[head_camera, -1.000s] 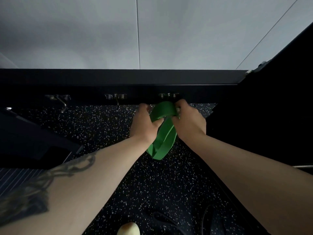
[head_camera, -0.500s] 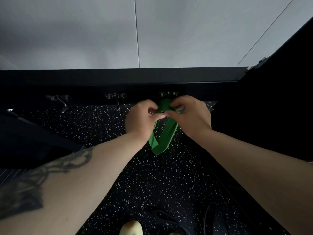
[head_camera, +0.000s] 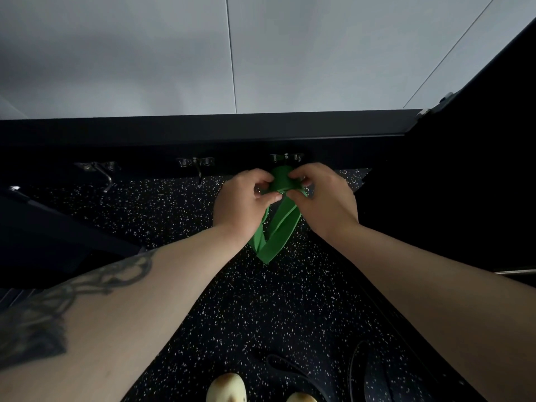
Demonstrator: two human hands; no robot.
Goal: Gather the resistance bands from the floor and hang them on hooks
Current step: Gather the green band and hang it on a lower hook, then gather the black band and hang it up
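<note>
A green resistance band [head_camera: 275, 227] is pinched at its top by the person's left hand [head_camera: 243, 204] and right hand [head_camera: 322, 198] just below 1 wall hook [head_camera: 285, 158], apparently not yet seated, so the loop should be spread wide before release.

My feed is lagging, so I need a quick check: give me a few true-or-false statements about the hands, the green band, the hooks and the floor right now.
1. Both hands grip the flat green rubber resistance band. True: left hand and right hand pinch its top.
2. The band is held just below the rightmost metal hook. True.
3. The middle metal hook carries a band. False: it is bare.
4. The green band lies flat on the speckled black floor. False: it dangles from the hands.
5. Dark bands lie on the floor. True.
</note>
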